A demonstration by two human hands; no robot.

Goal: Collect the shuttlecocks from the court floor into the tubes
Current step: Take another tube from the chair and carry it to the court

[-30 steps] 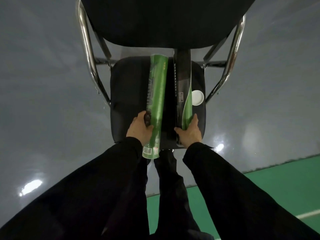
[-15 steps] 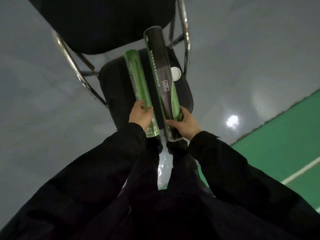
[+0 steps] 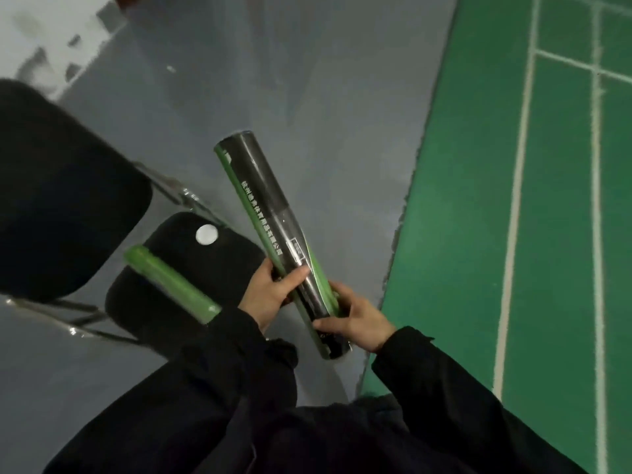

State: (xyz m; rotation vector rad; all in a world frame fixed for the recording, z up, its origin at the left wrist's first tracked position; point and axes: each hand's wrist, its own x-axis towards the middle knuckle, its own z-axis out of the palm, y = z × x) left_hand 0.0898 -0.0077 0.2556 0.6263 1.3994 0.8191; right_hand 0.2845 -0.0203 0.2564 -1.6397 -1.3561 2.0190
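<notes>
Now: Both Hands Clamped on the Black Tube

Right, the black shuttlecock tube [image 3: 273, 227] is up in the air, tilted, its far end pointing away and to the left over the grey floor [image 3: 325, 97]. Left hand [image 3: 270, 294] has its fingers and thumb curled round the tube from the left side, thumb lying across the barrel near the printed label. Right hand [image 3: 359, 323] is wrapped round the near end, fingers closed over the green stripe, thumb pressed along the underside. Both hands tight on that one tube, no gap showing between skin and barrel.

Over on the black chair seat [image 3: 164, 302], the green tube [image 3: 171, 285] lies diagonally, blurred, its near end just beside the left sleeve [image 3: 212, 371]; whether sleeve and tube touch I cannot tell. A white round cap [image 3: 206, 234] sits on the seat too, well apart from the green tube's near end and closer to the chair's backrest [image 3: 58, 186].

Off to the right, the green court mat [image 3: 478, 234] with its white lines meets the grey floor. No shuttlecock can be made out inside either tube from this angle.
</notes>
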